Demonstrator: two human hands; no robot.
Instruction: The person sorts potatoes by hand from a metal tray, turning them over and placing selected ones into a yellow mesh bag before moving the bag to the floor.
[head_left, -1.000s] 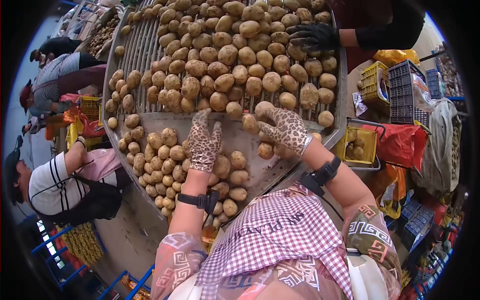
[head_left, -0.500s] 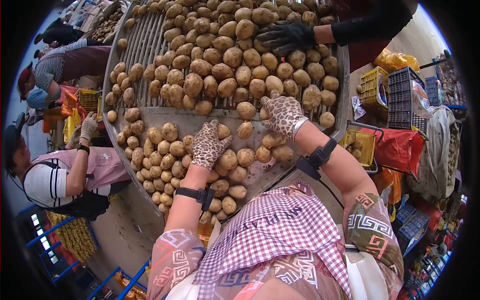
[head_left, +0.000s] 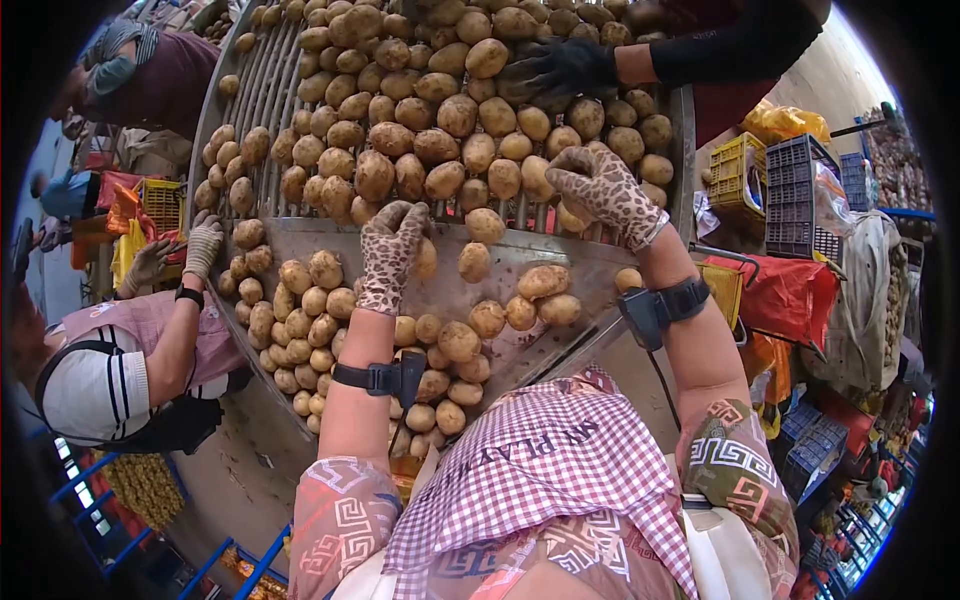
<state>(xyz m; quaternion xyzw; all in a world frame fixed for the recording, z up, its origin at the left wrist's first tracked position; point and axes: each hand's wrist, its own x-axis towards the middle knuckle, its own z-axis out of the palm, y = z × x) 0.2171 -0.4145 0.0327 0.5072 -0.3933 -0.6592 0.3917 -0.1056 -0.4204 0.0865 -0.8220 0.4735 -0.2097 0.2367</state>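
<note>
My left hand (head_left: 390,258), in a leopard-print glove, is at the lower edge of the roller bed, its fingers curled together. What lies inside them is hidden. A potato (head_left: 425,260) sits on the metal tray (head_left: 520,250) beside that palm. My right hand (head_left: 610,195), gloved alike, arches over the right part of the rollers with fingers bent but apart. Beneath it a potato (head_left: 572,218) partly shows, and another potato (head_left: 536,178) is close to its fingertips. Many soiled potatoes (head_left: 457,116) cover the rollers; a pile of smaller ones (head_left: 300,325) fills the tray's left side.
Across the rollers, a co-worker's black-gloved hand (head_left: 560,68) rests among the potatoes. At left, another person's gloved hand (head_left: 204,245) touches the machine's edge. Yellow (head_left: 738,170) and dark crates (head_left: 795,195) stand at right beside a red bag (head_left: 790,295).
My left hand has moved up and left from the tray potatoes to the roller edge. My right hand has shifted right and its fingers have lifted. The left co-worker's hands have lowered to the machine's side.
</note>
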